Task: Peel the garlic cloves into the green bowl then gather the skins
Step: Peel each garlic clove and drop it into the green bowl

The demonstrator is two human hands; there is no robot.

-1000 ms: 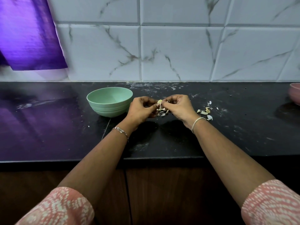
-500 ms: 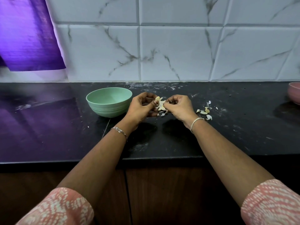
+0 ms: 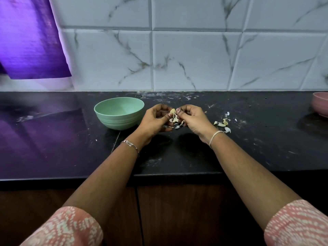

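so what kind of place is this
Most likely a home kitchen: a black countertop against a marble-look tiled wall, a green bowl, and a garlic clove being peeled near loose skins.

The pink bowl [image 3: 320,106] at the far right is cut off by the frame's edge. The garlic clove [image 3: 172,113] is largely covered where it is pinched between the left hand [image 3: 154,119] and right hand [image 3: 193,118]; its remaining skin cannot be judged.
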